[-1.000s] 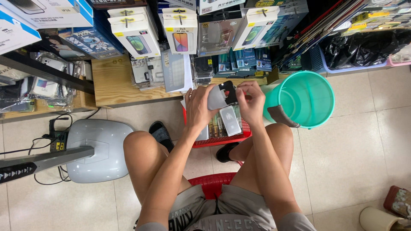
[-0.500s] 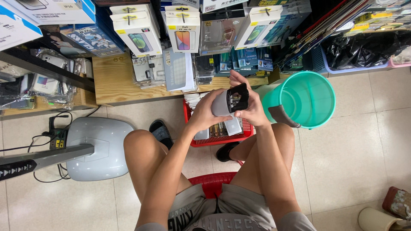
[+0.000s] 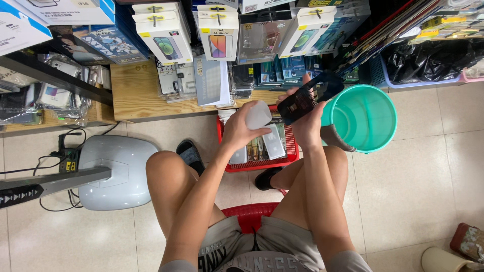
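Black phone case (image 3: 308, 97) in right fingers (image 3: 302, 121) — white case (image 3: 257, 115) in left fingers (image 3: 241, 130)

Two hands are up: the left hand (image 3: 241, 132) holds one white case (image 3: 258, 115), the right hand (image 3: 306, 126) one black case (image 3: 308, 98). One green bucket (image 3: 364, 117) and one red basket (image 3: 288, 151) sit on the floor. Four boxed cases hang above.
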